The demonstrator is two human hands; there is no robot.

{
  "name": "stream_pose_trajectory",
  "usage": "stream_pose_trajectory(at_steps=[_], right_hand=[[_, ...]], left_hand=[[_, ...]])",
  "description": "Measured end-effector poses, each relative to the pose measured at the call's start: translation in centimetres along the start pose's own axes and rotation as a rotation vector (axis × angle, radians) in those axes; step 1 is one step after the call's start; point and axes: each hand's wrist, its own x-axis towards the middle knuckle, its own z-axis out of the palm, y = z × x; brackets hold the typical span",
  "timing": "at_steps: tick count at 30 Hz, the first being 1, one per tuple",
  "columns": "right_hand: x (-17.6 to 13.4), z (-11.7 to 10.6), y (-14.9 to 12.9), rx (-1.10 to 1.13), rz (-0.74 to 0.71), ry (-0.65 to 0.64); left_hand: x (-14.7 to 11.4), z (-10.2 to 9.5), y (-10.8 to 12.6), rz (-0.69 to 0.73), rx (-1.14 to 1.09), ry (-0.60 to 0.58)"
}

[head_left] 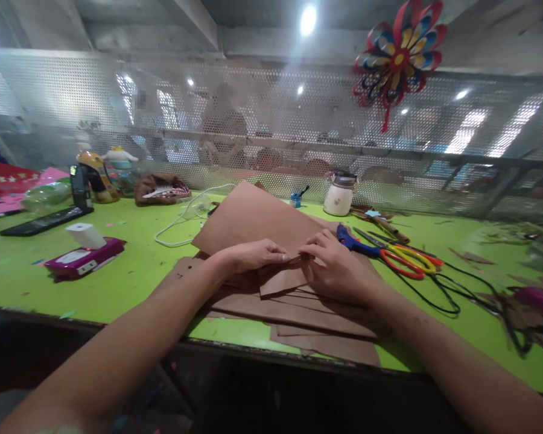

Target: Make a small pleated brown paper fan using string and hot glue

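Note:
Both my hands pinch one large sheet of brown paper (253,217), whose far part stands tilted up from the table while its near edge is bent between my fingers. My left hand (260,253) grips that edge with thumb and fingers pressed together. Close beside it on the right, my right hand (326,259) is closed on the same edge, its fingertips bent inward. Beneath lies a stack of brown paper sheets (289,316), partly hidden by my wrists. A blue glue gun (355,242) rests just beyond my right hand.
Right of the stack lie scissors with orange handles (402,265) and scissors with yellow handles (416,256), among black cables. A white jug (339,194) stands at the back. On the left are a purple power strip (85,259) with a white charger (85,235) and a phone (78,187).

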Motion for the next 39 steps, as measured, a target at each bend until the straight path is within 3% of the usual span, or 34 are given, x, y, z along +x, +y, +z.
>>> stream_pose_trajectory(at_steps=[3, 10, 16, 19, 25, 34, 39], right_hand=[[0.1, -0.4, 0.6, 0.247, 0.131, 0.005], [0.5, -0.7, 1.2, 0.542, 0.489, -0.21], [0.2, 0.0, 1.6, 0.785, 0.628, -0.172], [0.3, -0.3, 1.5, 0.708, 0.603, -0.202], [0.5, -1.8, 0.9, 0.601, 0.329, -0.367], [0.5, -1.7, 1.1, 0.597, 0.335, -0.299], [0.4, -1.9, 1.2, 0.608, 0.308, -0.354]], left_hand=[[-0.1, 0.0, 0.4, 0.041, 0.095, 0.001], [0.3, 0.5, 1.3, 0.178, 0.333, 0.056], [0.2, 0.7, 1.3, 0.161, 0.292, 0.077], [0.2, 0.8, 1.2, 0.161, 0.22, 0.067], [0.1, 1.0, 1.1, 0.209, 0.274, 0.08], [-0.4, 1.3, 1.9, 0.205, 0.43, 0.139], [-0.5, 1.4, 1.9, 0.256, 0.549, 0.184]])
